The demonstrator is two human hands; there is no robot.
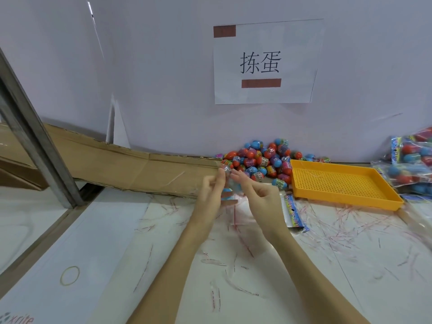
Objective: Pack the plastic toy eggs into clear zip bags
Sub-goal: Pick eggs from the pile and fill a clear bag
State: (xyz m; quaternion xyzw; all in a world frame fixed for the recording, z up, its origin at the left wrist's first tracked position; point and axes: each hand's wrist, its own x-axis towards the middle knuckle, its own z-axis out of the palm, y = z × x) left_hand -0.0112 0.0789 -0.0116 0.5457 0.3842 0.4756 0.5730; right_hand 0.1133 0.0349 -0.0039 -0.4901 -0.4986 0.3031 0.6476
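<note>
**Ana:** Between the two hands, just above the counter, hangs a clear zip bag, with something blue showing low inside it. Looks like an egg already in, though the film blurs it.

**Ben:** And the grips? The left hand has fingers pointing up and away, pinching the bag's upper edge. The right hand mirrors it, fingertips on the other side of the mouth, the remaining fingers loosely curled.

**Ana:** So the bag's long axis runs roughly up and down, mouth toward the pile of toy eggs heaped by the wall just beyond.

**Ben:** That's the relation that matters. The pile lies ahead and to the right, so the right hand is the nearer one to reach for the next egg.

**Ana:** Further out: a yellow tray right of the pile, filled bags at the far right, cardboard on the left.
</note>
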